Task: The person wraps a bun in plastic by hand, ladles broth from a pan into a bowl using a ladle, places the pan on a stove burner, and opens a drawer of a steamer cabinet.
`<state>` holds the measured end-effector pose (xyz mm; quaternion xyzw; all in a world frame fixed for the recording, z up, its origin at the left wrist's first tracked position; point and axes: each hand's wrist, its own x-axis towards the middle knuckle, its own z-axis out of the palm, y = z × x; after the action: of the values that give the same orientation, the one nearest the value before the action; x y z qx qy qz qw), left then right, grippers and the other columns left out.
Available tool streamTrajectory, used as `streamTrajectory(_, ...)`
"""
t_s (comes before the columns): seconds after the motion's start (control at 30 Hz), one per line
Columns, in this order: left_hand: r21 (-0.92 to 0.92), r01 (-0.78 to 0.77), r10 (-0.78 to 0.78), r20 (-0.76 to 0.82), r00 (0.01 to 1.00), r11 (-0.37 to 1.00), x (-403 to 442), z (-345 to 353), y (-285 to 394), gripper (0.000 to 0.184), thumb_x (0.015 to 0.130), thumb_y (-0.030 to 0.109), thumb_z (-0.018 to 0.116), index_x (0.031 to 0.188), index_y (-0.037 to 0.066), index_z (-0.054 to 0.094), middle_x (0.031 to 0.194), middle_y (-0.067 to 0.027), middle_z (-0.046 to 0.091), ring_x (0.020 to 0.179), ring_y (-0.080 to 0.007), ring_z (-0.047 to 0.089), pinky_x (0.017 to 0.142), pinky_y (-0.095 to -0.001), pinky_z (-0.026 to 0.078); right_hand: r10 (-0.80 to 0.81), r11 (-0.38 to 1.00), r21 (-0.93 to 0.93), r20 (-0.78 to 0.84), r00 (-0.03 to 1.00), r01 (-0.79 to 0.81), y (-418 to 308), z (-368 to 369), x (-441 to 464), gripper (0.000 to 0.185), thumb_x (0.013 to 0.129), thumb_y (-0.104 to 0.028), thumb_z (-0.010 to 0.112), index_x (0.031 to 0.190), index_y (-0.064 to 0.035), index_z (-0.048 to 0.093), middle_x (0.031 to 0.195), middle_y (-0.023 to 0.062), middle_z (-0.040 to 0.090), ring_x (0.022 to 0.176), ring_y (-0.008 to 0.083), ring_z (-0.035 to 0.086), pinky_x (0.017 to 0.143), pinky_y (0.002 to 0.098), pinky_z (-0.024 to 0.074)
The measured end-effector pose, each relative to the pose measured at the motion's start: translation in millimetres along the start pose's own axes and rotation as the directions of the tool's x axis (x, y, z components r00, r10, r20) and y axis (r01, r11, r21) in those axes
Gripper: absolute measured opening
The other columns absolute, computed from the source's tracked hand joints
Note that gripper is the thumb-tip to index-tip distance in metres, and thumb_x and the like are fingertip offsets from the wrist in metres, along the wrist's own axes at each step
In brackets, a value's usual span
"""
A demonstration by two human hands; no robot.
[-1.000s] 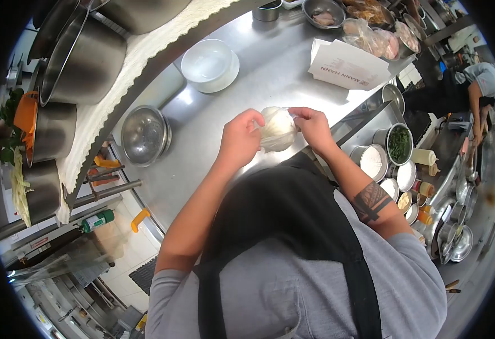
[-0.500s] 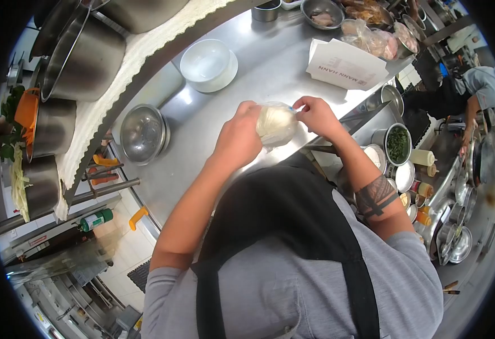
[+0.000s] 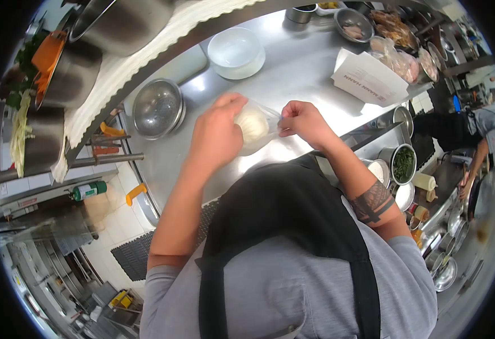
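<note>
A clear plastic bag (image 3: 254, 129) with a pale, rounded lump inside is held up over the steel counter. My left hand (image 3: 218, 131) is closed on the bag's left side, its fingers wrapped over the top. On the other side my right hand (image 3: 304, 123) pinches the gathered end of the bag between thumb and fingers. The plastic stretches taut between the two hands. What the pale lump is, I cannot tell.
Stacked white bowls (image 3: 236, 52) and steel bowls (image 3: 158, 107) stand on the steel counter (image 3: 168, 181). A printed white box (image 3: 369, 79) sits at the right, near bagged food (image 3: 397, 59). A pot of chopped greens (image 3: 403, 164) is lower right. Another person (image 3: 484, 127) works beyond.
My right hand has drawn away from my left, and the bag's end now stretches out between them. The view has shifted, so the counter things appear moved.
</note>
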<state>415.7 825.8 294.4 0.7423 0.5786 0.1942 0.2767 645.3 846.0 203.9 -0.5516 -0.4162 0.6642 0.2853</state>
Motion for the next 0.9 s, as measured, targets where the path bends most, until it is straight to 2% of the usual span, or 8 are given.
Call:
streamTrajectory(0.2,0.01,-0.041,0.041,-0.009,0.999,0.999,10.7,22.7,-57.2,0.054,0.076,-0.011,0.051,0.126,-0.001,0.066,0.139,-0.0157,0.06,0.115,-0.0396,0.064,0.101,-0.0443,0.049,-0.075,0.935,-0.353,-0.08,0.994,0.042,12.7,20.1,13.3,0.014,0.078,0.003,0.068,0.085,-0.0018,0.056,0.077,0.0026,0.059,0.068,0.0134,0.061,0.059,0.0295,0.051)
streamTrajectory(0.3,-0.177,-0.058,0.049,-0.053,0.997,0.982,15.4,38.2,-53.7,0.053,0.077,-0.008,0.057,0.129,0.0,0.065,0.135,-0.0097,0.064,0.091,-0.0191,0.067,0.085,-0.0323,0.053,-0.172,0.899,-0.426,-0.134,0.976,0.1,21.9,-0.4,16.8,0.018,0.074,0.003,0.068,0.088,-0.0019,0.057,0.076,0.002,0.057,0.065,0.013,0.058,0.057,0.028,0.0457)
streamTrajectory(0.5,-0.635,-0.143,0.001,-0.219,0.976,0.759,28.8,41.2,-51.5,0.048,0.084,-0.005,0.066,0.131,0.004,0.064,0.141,-0.0086,0.058,0.071,-0.0057,0.058,0.069,-0.021,0.049,-0.171,0.984,-0.019,-0.398,0.901,0.178,20.7,-59.7,1.1,0.017,0.076,0.008,0.061,0.088,-0.0034,0.056,0.081,0.0033,0.057,0.063,0.0127,0.054,0.055,0.0271,0.0425)
streamTrajectory(0.57,-0.554,0.192,-0.181,0.076,0.981,0.81,21.5,32.7,-67.3,0.057,0.082,0.0,0.072,0.137,0.005,0.058,0.146,-0.0151,0.052,0.093,-0.0158,0.067,0.087,-0.0299,0.054,-0.151,0.988,-0.084,-0.385,0.91,0.128,39.6,-83.1,6.6,0.026,0.081,-0.006,0.071,0.104,-0.0016,0.062,0.092,0.0104,0.065,0.075,0.0167,0.062,0.065,0.0302,0.0501)
streamTrajectory(0.6,-0.551,0.188,-0.176,0.074,0.981,0.813,17.5,39.1,-75.2,0.057,0.082,0.0,0.072,0.137,0.005,0.058,0.146,-0.0151,0.052,0.093,-0.0158,0.067,0.087,-0.0299,0.054,-0.216,0.972,-0.179,-0.419,0.882,0.153,41.5,-76.4,4.8,0.038,0.082,-0.014,0.075,0.114,-0.0014,0.061,0.105,0.0148,0.064,0.087,0.0193,0.064,0.075,0.0327,0.0523)
streamTrajectory(0.67,-0.016,0.047,-0.045,0.114,0.992,0.999,5.2,66.2,-96.1,0.074,0.08,0.015,0.078,0.146,0.001,0.047,0.152,-0.0194,0.046,0.132,-0.0297,0.054,0.112,-0.0429,0.043,-0.26,0.928,-0.352,-0.37,0.892,0.124,43.4,-58.8,-0.1,0.075,0.082,-0.037,0.084,0.139,-0.002,0.051,0.139,0.0248,0.051,0.122,0.0261,0.059,0.101,0.0402,0.0505)
streamTrajectory(0.8,0.116,-0.007,-0.013,0.168,0.986,0.993,3.5,124.0,-83.6,0.099,0.074,0.03,0.085,0.152,-0.004,0.035,0.156,-0.0244,0.038,0.151,-0.0386,0.027,0.125,-0.0498,0.022,-0.282,0.859,-0.475,-0.129,0.951,0.191,78.5,-40.6,29.0,0.057,0.085,-0.025,0.081,0.13,0.0005,0.058,0.124,0.022,0.062,0.111,0.0258,0.066,0.092,0.0383,0.0563)
streamTrajectory(0.9,0.215,-0.115,0.095,0.099,0.991,0.97,20.1,159.8,-74.9,0.109,0.07,0.038,0.089,0.152,-0.008,0.033,0.158,-0.0281,0.032,0.151,-0.0426,0.025,0.126,-0.0517,0.018,0.093,0.987,-0.139,0.121,0.988,-0.076,71.1,-39.9,44.6,0.038,0.087,-0.014,0.076,0.119,0.0026,0.064,0.102,0.0167,0.069,0.093,0.0242,0.071,0.078,0.0345,0.0596)
